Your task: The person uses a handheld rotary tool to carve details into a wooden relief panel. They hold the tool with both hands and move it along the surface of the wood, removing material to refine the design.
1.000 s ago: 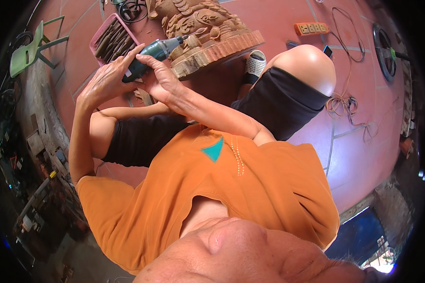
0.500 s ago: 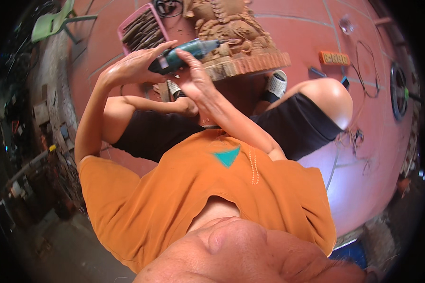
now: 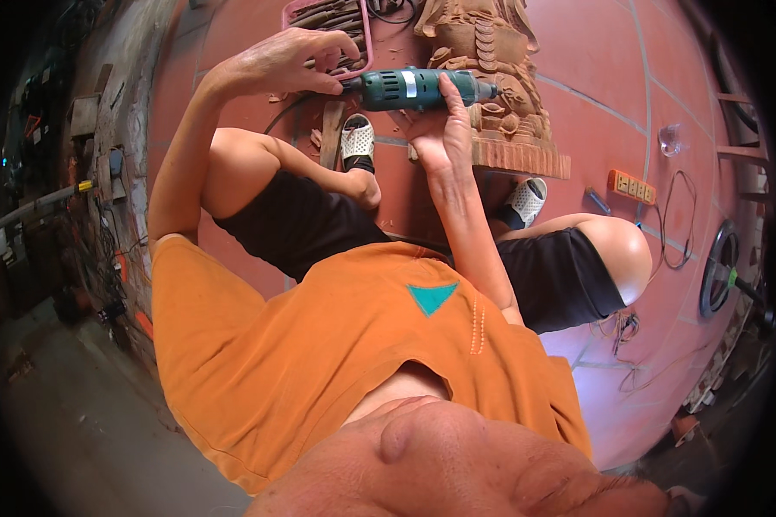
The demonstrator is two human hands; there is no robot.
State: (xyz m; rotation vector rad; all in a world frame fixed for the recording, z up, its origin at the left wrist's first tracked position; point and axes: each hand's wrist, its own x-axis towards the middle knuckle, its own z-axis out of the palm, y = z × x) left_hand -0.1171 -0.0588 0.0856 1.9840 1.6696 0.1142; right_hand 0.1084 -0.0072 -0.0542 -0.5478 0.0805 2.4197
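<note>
A dark green die grinder (image 3: 397, 89) with a grey nose lies level in my right hand (image 3: 444, 133). My right thumb crosses its front part and the fingers reach underneath. At the tool's rear end hovers my left hand (image 3: 289, 62), thumb stretched toward the cord end and fingers apart, loosely bent. Whether the left thumb touches the tool is hard to tell. Just beyond the grinder's nose stands a carved brown wooden figure (image 3: 483, 43) on a ridged base (image 3: 522, 158). I see no bit clearly at the tip.
A pink basket (image 3: 370, 43) of wooden-handled tools sits behind my left hand. A wooden strip (image 3: 332, 133) lies by my sandal (image 3: 357, 142). On the right are an orange power strip (image 3: 631, 186), a dark blue tool (image 3: 597, 201), a clear glass (image 3: 669, 140) and loose cable (image 3: 689, 215).
My left hand has come away from the grinder's body to its rear end. The grinder has turned from tilted to nearly level. The whole view has shifted, with the scene moving right and down.
</note>
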